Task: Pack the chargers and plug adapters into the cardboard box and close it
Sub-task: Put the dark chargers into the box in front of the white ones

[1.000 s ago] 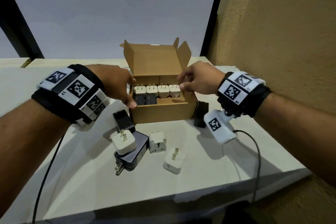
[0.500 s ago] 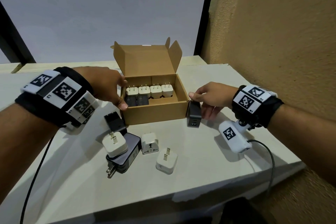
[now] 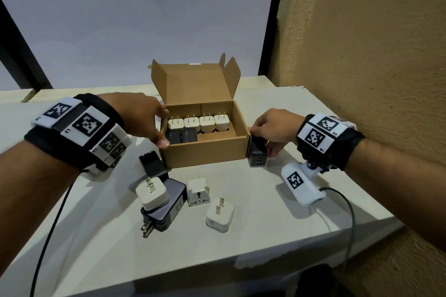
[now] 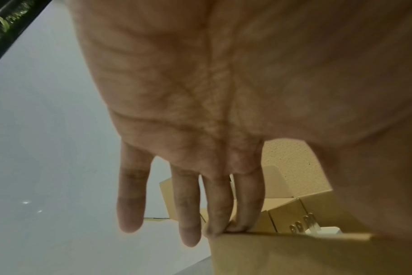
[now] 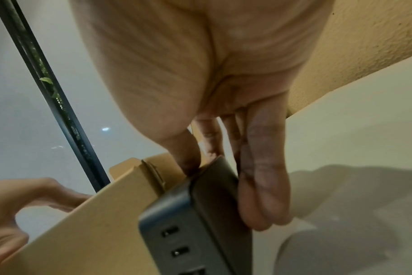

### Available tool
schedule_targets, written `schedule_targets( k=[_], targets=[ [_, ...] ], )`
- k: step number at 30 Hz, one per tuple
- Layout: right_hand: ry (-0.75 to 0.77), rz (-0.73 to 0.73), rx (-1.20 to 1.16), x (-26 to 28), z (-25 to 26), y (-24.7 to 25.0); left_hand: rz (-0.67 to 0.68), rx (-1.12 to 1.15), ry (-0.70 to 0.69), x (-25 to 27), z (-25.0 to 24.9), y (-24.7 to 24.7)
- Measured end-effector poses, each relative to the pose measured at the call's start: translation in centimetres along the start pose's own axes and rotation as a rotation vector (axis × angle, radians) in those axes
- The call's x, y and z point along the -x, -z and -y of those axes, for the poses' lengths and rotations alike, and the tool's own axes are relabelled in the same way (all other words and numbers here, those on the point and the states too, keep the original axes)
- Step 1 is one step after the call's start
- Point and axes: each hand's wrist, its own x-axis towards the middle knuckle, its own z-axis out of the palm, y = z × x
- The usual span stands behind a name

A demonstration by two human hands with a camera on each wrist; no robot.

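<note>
The open cardboard box [image 3: 207, 154] stands mid-table with its lid up. It holds a row of several white chargers [image 3: 200, 124], prongs up, and two black chargers [image 3: 182, 135] in front of them. My left hand [image 3: 154, 125] rests on the box's left wall, thumb at the front corner; in the left wrist view its fingertips [image 4: 238, 226] touch the rim with fingers straight. My right hand [image 3: 268, 130] pinches a black multi-port charger [image 3: 258, 160] standing against the box's right wall, thumb and fingers [image 5: 263, 186] on opposite faces of the charger [image 5: 200, 223].
In front of the box lie a black charger [image 3: 152, 165], a white charger [image 3: 152, 194] on top of a dark grey charger [image 3: 169, 207], a white plug adapter [image 3: 198, 191] and another white charger [image 3: 220, 216]. A textured wall [image 3: 362, 55] borders the table on the right.
My right hand left the box's inside, moved down to the right wall and took hold of the black multi-port charger. My left hand has stayed on the box's left side.
</note>
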Motion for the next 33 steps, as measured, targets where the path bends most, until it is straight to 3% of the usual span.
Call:
schedule_targets(
  k=[10, 13, 15, 18, 21, 23, 26, 29, 33],
  targets=[
    [0.074, -0.127, 0.292, -0.8, -0.7, -0.4, 0.003, 0.026, -0.001, 0.0, 0.1, 0.0],
    [0.096, -0.157, 0.261, -0.9, -1.6, -0.8, 0.003, 0.030, 0.001, 0.0, 0.2, 0.0],
    [0.126, -0.221, 0.124, -0.8, -1.8, -0.4, 0.004, 0.032, -0.004, 0.0, 0.3, 0.0],
    [0.157, -0.300, -0.282, -1.0, -1.2, 0.8, 0.004, 0.043, -0.011, 0.1, 0.3, -0.2],
    [0.080, -0.222, -0.729, -0.5, -0.4, 1.6, -0.005, 0.054, -0.014, 0.1, 0.4, -0.2],
    [0.084, -0.138, -0.832, -0.3, 0.0, 1.9, -0.010, 0.058, -0.012, 0.1, 0.4, -0.2],
    [0.171, -0.064, -0.753, -0.4, 0.9, 1.8, -0.008, 0.057, -0.012, 0.0, 0.4, -0.2],
    [0.192, -0.163, -0.675, -0.5, 1.8, 1.4, -0.006, 0.054, -0.012, -0.1, 0.4, -0.3],
    [0.287, -0.279, -0.405, -0.3, 3.4, 0.3, -0.008, 0.062, -0.011, 0.0, 0.5, -0.3]
  ],
)
